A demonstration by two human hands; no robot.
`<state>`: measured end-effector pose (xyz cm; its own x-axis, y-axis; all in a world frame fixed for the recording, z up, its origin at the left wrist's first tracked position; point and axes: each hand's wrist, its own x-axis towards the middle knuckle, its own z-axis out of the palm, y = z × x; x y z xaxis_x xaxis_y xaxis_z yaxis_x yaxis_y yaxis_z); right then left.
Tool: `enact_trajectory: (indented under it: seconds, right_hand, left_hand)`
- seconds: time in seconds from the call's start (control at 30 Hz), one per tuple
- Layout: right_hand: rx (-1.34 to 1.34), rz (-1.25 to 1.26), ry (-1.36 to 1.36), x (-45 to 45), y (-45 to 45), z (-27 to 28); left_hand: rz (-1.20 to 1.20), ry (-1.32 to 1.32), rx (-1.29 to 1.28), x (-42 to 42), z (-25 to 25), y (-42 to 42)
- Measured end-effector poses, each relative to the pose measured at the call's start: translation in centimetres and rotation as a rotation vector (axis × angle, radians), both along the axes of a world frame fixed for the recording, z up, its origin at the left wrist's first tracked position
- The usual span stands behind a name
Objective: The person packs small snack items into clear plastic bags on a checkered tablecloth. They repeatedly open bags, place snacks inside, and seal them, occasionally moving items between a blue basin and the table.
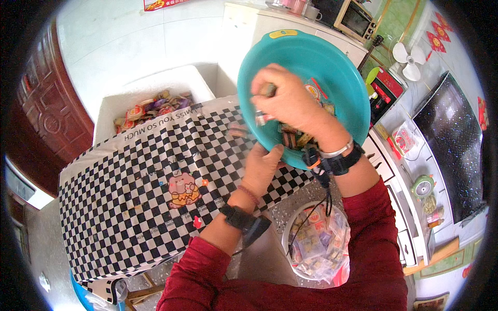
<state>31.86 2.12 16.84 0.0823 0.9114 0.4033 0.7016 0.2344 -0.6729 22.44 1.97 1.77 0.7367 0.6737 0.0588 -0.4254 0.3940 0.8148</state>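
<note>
My left hand grips the near left rim of a teal plastic basin, which is tilted towards me over the table's edge. Above the basin's inside, my right hand is curled around a small greenish-brown piece, blurred by motion. A red-and-clear wrapper shows just under its fingers. Several small wrapped packets lie at the bottom of the basin, partly hidden by my right forearm. Left of the rim, a blurred brownish packet appears over the checkered tablecloth; whether it rests there cannot be told.
A white foam box with several wrapped packets stands beyond the table. Below my right arm is a white bucket of bagged packets. A white cabinet stands behind the basin; a television is at right.
</note>
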Motion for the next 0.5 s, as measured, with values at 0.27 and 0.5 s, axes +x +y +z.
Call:
enact_trajectory:
  seconds: [0.27, 0.5]
  right_hand:
    - [0.028, 0.09, -0.408, -5.3, 3.4, -5.6]
    - [-0.039, 0.215, -0.416, -4.0, 3.4, -6.8]
  left_hand:
    - [0.295, 0.282, 1.022, 1.7, -4.9, 2.4]
    - [0.216, 0.231, 0.764, 1.0, -2.8, 1.6]
